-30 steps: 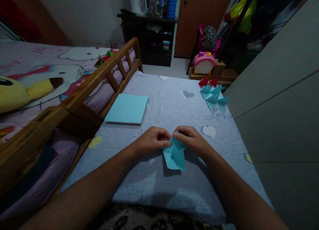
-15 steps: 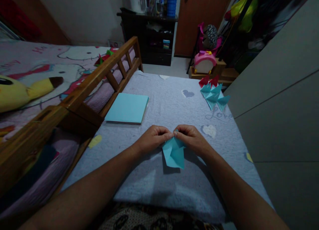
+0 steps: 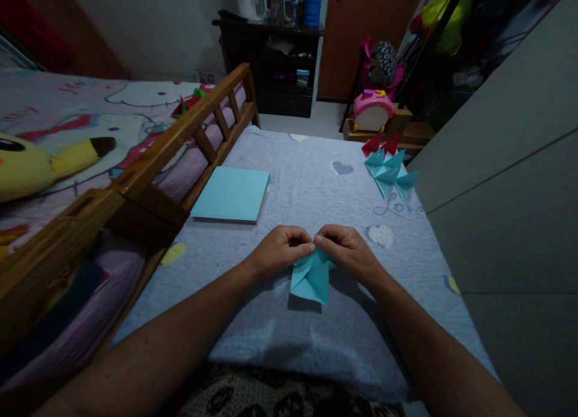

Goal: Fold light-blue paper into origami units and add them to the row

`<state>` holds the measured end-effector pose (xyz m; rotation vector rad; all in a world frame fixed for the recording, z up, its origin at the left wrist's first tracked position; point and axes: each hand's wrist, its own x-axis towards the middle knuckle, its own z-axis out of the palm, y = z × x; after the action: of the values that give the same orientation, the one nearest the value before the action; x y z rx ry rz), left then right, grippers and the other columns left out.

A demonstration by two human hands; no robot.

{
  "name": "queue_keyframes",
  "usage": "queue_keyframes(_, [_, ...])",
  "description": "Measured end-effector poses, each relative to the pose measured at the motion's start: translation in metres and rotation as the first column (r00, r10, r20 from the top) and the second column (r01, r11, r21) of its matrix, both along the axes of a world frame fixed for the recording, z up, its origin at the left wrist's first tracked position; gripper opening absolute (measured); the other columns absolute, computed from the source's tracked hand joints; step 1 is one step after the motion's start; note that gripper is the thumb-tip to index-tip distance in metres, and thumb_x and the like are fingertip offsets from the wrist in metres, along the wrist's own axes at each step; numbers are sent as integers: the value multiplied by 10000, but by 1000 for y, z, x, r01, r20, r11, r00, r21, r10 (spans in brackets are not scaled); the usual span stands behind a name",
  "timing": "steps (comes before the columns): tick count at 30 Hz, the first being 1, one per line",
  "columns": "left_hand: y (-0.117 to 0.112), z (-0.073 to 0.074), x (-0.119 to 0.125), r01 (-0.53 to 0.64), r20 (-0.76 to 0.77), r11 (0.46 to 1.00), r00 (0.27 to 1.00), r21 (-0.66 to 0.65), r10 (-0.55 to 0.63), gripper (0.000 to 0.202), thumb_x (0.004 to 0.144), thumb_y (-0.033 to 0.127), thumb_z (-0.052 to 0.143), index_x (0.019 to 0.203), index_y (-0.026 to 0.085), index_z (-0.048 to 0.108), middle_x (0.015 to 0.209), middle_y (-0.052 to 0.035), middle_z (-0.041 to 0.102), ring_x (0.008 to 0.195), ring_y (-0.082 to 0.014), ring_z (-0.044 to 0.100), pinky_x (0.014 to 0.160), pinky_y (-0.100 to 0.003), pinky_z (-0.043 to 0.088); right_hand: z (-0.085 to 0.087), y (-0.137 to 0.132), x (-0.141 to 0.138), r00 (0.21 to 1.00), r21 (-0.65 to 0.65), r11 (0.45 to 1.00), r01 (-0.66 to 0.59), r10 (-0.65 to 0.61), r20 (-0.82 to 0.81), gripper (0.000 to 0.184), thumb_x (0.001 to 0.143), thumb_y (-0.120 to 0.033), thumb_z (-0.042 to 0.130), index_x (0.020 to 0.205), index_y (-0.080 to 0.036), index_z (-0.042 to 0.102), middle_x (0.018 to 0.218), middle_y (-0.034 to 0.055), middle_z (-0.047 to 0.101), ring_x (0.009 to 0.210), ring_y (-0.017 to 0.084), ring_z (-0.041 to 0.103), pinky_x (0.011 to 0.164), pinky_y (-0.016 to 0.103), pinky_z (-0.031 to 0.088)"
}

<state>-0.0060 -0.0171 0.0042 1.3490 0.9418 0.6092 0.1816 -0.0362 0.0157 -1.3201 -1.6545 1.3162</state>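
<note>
A partly folded piece of light-blue origami paper (image 3: 312,281) is held just above the cloth-covered surface (image 3: 307,194). My left hand (image 3: 284,248) pinches its far edge between thumb and fingers. Right beside it, my right hand (image 3: 345,251) pinches the same edge, the two thumb tips nearly touching. The paper's near part hangs toward me with creases and a loose flap, and its far part is hidden behind my fingers. To the left lies a stack of light-blue square paper (image 3: 232,194). Folded light-blue paper pieces (image 3: 389,170) stand at the far right.
Red folded paper pieces (image 3: 379,144) sit behind the blue ones. A wooden bed rail (image 3: 180,131) runs along the left, with a yellow plush toy (image 3: 49,164) beyond it. A pale cabinet (image 3: 510,218) borders the right side. A dark shelf (image 3: 271,73) stands at the back.
The held paper's lower part has swung slightly left and its flap has shifted. Both hands keep their pinch at nearly the same spot.
</note>
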Motion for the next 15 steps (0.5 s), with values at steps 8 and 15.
queue_keyframes(8, [1, 2, 0, 23, -23, 1000, 999, -12, -23, 212, 758, 354, 673, 729, 145, 654, 610, 36, 516, 547, -90, 418, 543, -228, 319, 0, 0, -1, 1000, 15, 1000, -4, 4, 16, 318, 856, -437, 548, 681, -177, 603, 600, -28, 452, 572, 112, 416, 519, 249, 301])
queue_keyframes(15, [3, 1, -4, 80, -11, 995, 997, -66, -81, 232, 763, 364, 680, 779, 134, 658, 606, 45, 492, 518, -77, 394, 509, -216, 292, -1, 0, 1, 999, -36, 999, 6, -7, -53, 323, 848, -453, 572, 696, -172, 617, 595, -35, 460, 551, 102, 403, 503, 239, 307])
